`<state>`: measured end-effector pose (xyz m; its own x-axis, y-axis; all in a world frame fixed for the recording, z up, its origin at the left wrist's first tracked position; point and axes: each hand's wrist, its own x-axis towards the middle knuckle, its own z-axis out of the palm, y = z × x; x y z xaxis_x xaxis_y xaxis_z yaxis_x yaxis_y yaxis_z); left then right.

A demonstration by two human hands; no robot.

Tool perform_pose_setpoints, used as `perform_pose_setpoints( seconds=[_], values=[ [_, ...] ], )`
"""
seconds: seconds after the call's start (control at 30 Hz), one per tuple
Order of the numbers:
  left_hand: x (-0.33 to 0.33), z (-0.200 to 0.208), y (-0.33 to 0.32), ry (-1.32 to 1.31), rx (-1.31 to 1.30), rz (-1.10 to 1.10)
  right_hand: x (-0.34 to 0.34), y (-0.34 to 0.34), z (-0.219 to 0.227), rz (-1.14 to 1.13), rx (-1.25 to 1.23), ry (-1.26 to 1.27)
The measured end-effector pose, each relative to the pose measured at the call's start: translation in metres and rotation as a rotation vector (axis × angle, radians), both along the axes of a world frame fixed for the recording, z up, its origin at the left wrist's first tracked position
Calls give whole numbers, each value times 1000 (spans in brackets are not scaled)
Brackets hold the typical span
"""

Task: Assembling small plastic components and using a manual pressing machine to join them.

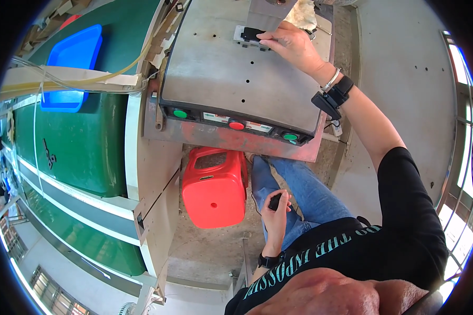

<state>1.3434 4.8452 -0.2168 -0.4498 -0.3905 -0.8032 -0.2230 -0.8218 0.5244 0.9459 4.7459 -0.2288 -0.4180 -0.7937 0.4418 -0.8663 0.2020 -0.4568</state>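
Observation:
My right hand (295,46) reaches to the metal machine (215,68), thumb and fingertips pinched at the edge of a small black part (252,34). That part sits in a silver fixture (238,35) under the machine's grey head (265,14). The fingers partly cover the part's right end. Low in front of my lap, my left hand (276,220) is closed around a small black piece (274,202); most of its shape is hidden by the fingers.
The machine's front bears two green buttons (180,113) and a red button (236,125). A red plastic stool (214,202) stands below it. To the left run a green conveyor belt (73,152) with small dark pieces (49,155), a blue tray (63,102) and a yellowish hose (105,75).

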Motion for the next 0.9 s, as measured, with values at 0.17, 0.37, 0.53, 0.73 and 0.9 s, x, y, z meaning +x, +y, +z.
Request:
perform_pose_setpoints(
  seconds=[0.17,0.37,0.53,0.73,0.9],
  values=[
    [-1,2,0,5,-10,-2,-2,5,8,95,11,87],
    [-3,2,0,29,-11,-7,0,11,2,128,27,119],
    [-4,1,3,28,-13,-23,-1,-2,9,-64,245,-51],
    [-3,3,1,13,-12,-13,11,-9,9,-115,82,-69],
    [-9,10,-14,-11,-65,-11,12,-10,23,-256,203,-350]
  ],
)
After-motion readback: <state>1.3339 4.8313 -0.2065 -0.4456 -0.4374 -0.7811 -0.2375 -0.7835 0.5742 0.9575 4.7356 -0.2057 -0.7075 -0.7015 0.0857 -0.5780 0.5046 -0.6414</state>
